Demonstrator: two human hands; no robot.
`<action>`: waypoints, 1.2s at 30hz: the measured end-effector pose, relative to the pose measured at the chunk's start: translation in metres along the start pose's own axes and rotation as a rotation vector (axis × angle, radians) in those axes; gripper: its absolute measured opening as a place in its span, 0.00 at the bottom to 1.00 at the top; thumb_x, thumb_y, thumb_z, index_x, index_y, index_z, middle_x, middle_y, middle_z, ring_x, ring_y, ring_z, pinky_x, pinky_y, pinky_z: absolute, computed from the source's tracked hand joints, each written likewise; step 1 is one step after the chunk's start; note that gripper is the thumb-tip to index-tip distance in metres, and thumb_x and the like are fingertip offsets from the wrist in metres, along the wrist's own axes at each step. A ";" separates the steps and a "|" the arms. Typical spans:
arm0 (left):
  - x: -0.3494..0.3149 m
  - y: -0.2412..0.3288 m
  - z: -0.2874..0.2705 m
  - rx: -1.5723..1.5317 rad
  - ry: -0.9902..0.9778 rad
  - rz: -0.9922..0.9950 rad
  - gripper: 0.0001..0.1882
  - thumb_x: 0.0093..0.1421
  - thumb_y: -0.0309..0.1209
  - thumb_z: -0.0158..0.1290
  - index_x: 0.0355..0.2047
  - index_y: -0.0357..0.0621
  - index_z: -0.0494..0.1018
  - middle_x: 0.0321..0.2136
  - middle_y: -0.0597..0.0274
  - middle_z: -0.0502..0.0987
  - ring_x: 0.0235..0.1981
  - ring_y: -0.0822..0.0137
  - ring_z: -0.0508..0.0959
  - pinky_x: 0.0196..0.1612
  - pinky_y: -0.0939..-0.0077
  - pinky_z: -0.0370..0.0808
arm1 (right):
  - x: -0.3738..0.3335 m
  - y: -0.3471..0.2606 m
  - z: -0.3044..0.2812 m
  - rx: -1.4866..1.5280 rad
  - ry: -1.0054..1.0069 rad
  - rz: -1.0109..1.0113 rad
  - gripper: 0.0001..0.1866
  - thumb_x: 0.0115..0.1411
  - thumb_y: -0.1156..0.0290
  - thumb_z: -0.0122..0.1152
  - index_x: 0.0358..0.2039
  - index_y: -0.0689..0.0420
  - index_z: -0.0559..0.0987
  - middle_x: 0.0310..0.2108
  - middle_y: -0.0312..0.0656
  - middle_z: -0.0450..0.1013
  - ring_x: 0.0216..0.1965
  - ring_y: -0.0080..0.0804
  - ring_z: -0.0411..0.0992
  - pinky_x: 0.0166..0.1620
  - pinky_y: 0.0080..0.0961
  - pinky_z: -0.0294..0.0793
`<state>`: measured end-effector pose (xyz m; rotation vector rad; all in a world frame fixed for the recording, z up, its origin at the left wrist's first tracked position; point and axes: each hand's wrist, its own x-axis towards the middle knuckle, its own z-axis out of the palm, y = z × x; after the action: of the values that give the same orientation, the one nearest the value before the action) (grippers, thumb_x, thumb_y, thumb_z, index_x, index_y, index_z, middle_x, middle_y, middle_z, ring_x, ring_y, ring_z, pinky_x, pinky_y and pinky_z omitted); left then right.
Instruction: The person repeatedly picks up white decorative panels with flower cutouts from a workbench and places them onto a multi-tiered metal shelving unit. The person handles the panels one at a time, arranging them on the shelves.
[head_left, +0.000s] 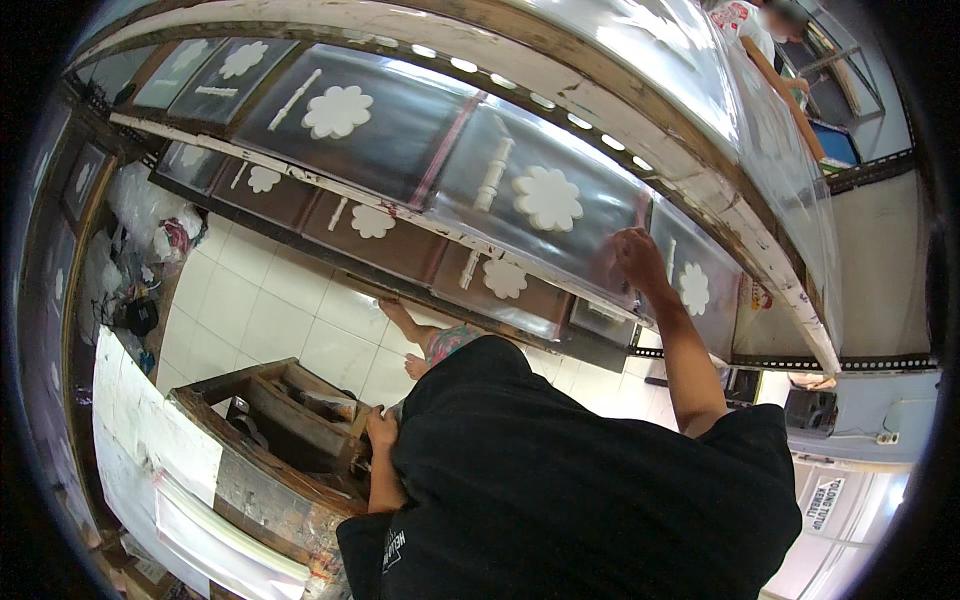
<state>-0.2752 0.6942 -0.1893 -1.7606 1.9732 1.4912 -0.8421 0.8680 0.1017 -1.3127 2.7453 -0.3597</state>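
Observation:
My right hand [637, 260] is closed in a fist at the right end of a shiny clear plastic sheet [462, 215] on the rack's middle shelf. Anything inside its fingers is hidden. On that sheet are a white flower shape [547, 198] and a white stick-like shape [492, 175]. Low on the left, my left hand [382, 428] is curled over the near-right edge of an open wooden drawer [285, 468]. A dark roll-like object [245, 422], partly in shadow, lies inside the drawer.
A white-painted rack beam [640, 95] arches over the shelf, with more plastic beyond it. Lower panels carry another flower shape [373, 221]. Bagged clutter [150, 240] is piled at left. Another person's bare leg [400, 322] shows on the tiled floor; a person [745, 25] is at upper right.

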 end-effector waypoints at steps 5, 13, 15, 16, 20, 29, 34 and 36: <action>0.011 -0.012 0.015 -0.019 0.027 -0.013 0.24 0.61 0.36 0.51 0.53 0.31 0.72 0.49 0.34 0.76 0.51 0.38 0.76 0.55 0.53 0.72 | 0.012 0.007 -0.017 0.027 -0.125 0.081 0.26 0.54 0.71 0.67 0.54 0.59 0.74 0.57 0.53 0.69 0.56 0.46 0.71 0.58 0.37 0.71; 0.006 -0.008 0.016 -0.043 0.065 -0.084 0.25 0.60 0.38 0.52 0.53 0.33 0.73 0.50 0.35 0.76 0.52 0.38 0.75 0.57 0.53 0.71 | 0.053 0.036 -0.033 0.164 -0.444 -0.007 0.39 0.46 0.67 0.76 0.58 0.55 0.69 0.53 0.50 0.70 0.63 0.50 0.62 0.64 0.43 0.64; -0.002 -0.001 0.013 -0.048 0.096 -0.084 0.25 0.60 0.38 0.52 0.53 0.33 0.73 0.49 0.35 0.76 0.52 0.38 0.75 0.56 0.53 0.71 | 0.054 0.052 -0.027 0.192 -0.429 0.023 0.37 0.45 0.67 0.77 0.56 0.55 0.71 0.52 0.50 0.69 0.62 0.48 0.62 0.63 0.42 0.65; -0.006 -0.001 0.012 -0.036 0.120 -0.070 0.25 0.60 0.38 0.52 0.53 0.33 0.74 0.49 0.35 0.76 0.51 0.38 0.76 0.56 0.53 0.72 | 0.054 0.053 -0.025 0.206 -0.422 0.037 0.36 0.45 0.67 0.77 0.55 0.56 0.72 0.52 0.49 0.69 0.62 0.48 0.62 0.63 0.41 0.65; -0.011 -0.003 0.014 -0.027 0.141 -0.061 0.26 0.60 0.39 0.53 0.53 0.33 0.74 0.49 0.35 0.76 0.50 0.40 0.77 0.55 0.54 0.72 | 0.060 0.043 -0.034 0.111 -0.423 0.058 0.33 0.46 0.65 0.76 0.53 0.57 0.74 0.49 0.48 0.74 0.55 0.42 0.70 0.59 0.38 0.69; 0.000 0.014 0.011 -0.146 0.267 -0.069 0.26 0.62 0.43 0.53 0.54 0.37 0.74 0.51 0.41 0.76 0.50 0.47 0.78 0.55 0.57 0.73 | 0.138 -0.035 -0.049 0.132 -0.077 -0.086 0.16 0.59 0.67 0.65 0.45 0.63 0.78 0.42 0.48 0.79 0.38 0.38 0.80 0.43 0.34 0.77; -0.003 0.059 -0.034 -0.355 0.456 0.057 0.25 0.61 0.38 0.54 0.52 0.31 0.74 0.52 0.37 0.75 0.54 0.42 0.74 0.60 0.58 0.69 | 0.174 -0.201 -0.025 0.438 -0.211 -0.400 0.13 0.65 0.73 0.59 0.49 0.61 0.76 0.39 0.45 0.79 0.33 0.30 0.79 0.39 0.28 0.77; -0.009 0.076 -0.054 -0.393 0.528 0.090 0.24 0.62 0.39 0.54 0.52 0.31 0.74 0.51 0.37 0.75 0.54 0.43 0.74 0.60 0.58 0.69 | 0.180 -0.264 -0.007 0.540 -0.346 -0.491 0.12 0.67 0.73 0.57 0.49 0.61 0.76 0.39 0.43 0.78 0.36 0.27 0.78 0.41 0.26 0.76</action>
<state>-0.3059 0.6509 -0.1122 -2.4745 2.1061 1.6643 -0.7571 0.5703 0.1786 -1.6626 1.8417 -0.7545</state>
